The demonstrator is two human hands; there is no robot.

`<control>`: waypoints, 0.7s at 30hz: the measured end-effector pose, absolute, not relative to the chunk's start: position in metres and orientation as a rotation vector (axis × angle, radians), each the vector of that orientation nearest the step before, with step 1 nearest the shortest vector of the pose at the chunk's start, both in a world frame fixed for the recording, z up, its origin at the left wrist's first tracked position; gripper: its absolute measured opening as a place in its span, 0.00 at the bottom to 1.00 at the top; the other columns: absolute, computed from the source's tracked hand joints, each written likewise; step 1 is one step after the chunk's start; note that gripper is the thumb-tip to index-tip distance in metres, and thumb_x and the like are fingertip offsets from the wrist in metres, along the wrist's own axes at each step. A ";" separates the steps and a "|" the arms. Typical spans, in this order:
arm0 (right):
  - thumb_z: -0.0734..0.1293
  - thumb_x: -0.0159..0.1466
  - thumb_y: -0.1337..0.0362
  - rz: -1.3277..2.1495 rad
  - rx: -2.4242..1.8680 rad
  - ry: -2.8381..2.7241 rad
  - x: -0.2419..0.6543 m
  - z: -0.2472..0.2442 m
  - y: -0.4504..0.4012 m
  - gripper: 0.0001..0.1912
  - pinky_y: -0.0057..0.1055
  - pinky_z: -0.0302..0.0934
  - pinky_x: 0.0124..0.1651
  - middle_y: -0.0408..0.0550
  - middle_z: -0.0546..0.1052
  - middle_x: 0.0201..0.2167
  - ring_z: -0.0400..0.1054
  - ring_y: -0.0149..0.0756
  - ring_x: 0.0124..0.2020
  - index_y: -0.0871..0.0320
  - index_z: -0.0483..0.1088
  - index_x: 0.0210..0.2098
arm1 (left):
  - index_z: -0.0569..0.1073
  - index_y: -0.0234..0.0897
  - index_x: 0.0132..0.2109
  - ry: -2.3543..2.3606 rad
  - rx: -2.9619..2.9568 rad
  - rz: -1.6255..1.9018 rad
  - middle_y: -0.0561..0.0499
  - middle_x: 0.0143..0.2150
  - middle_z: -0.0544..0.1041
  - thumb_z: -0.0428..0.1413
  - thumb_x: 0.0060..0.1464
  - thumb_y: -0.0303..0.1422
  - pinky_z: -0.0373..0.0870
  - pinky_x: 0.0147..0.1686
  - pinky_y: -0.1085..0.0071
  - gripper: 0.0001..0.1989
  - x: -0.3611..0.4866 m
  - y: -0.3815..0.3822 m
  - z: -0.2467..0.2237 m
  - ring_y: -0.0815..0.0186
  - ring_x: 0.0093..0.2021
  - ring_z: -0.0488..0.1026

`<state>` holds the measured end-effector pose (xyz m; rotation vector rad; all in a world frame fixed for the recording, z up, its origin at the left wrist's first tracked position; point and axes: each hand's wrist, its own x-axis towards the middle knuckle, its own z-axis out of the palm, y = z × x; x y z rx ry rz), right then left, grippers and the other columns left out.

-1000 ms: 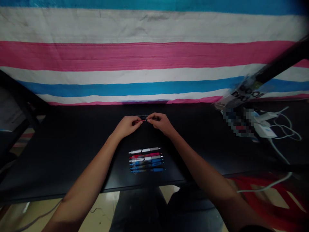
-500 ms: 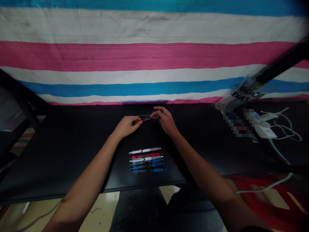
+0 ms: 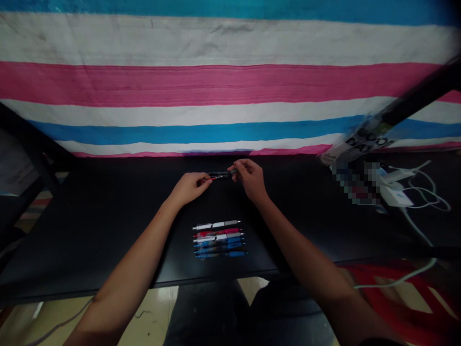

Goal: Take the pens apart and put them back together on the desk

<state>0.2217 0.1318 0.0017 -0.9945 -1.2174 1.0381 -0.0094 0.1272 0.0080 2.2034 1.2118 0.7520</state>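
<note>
A black table is stretching under a near row of pens. At the far middle, the right hand is pinching a dark pen; the left hand is pinching a red stick. Both seem to be handling small parts, needing steady fingers.

Left hand, right hand (both pinched)
</note>
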 end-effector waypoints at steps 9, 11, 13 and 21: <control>0.72 0.62 0.48 1.081 -1.003 -1.228 0.219 0.000 0.130 0.18 0.32 0.67 0.30 0.48 0.82 0.33 0.70 0.31 0.24 0.56 0.72 0.38 | 0.80 0.37 0.42 1.209 2.192 0.761 0.51 0.31 0.79 0.55 0.64 0.38 0.61 0.30 0.71 0.12 -0.008 0.126 0.011 0.66 0.28 0.72; 0.72 0.62 0.48 1.086 -1.010 -1.234 0.218 0.001 0.129 0.18 0.32 0.67 0.30 0.48 0.82 0.34 0.71 0.31 0.25 0.56 0.72 0.38 | 0.80 0.37 0.42 1.212 2.190 0.762 0.51 0.30 0.79 0.55 0.64 0.38 0.61 0.30 0.71 0.12 -0.008 0.126 0.010 0.66 0.27 0.72; 0.72 0.62 0.47 1.092 -1.010 -1.241 0.218 0.001 0.129 0.18 0.32 0.68 0.31 0.48 0.82 0.34 0.71 0.31 0.25 0.56 0.72 0.38 | 0.80 0.37 0.42 1.208 2.192 0.768 0.51 0.31 0.79 0.55 0.64 0.38 0.61 0.30 0.71 0.12 -0.008 0.126 0.010 0.66 0.28 0.72; 0.72 0.62 0.48 1.126 -0.990 -1.253 0.216 0.003 0.127 0.18 0.32 0.68 0.31 0.48 0.82 0.34 0.72 0.31 0.25 0.56 0.72 0.38 | 0.80 0.37 0.41 1.195 2.211 0.774 0.52 0.31 0.79 0.55 0.64 0.39 0.61 0.30 0.71 0.12 -0.008 0.127 0.009 0.66 0.28 0.72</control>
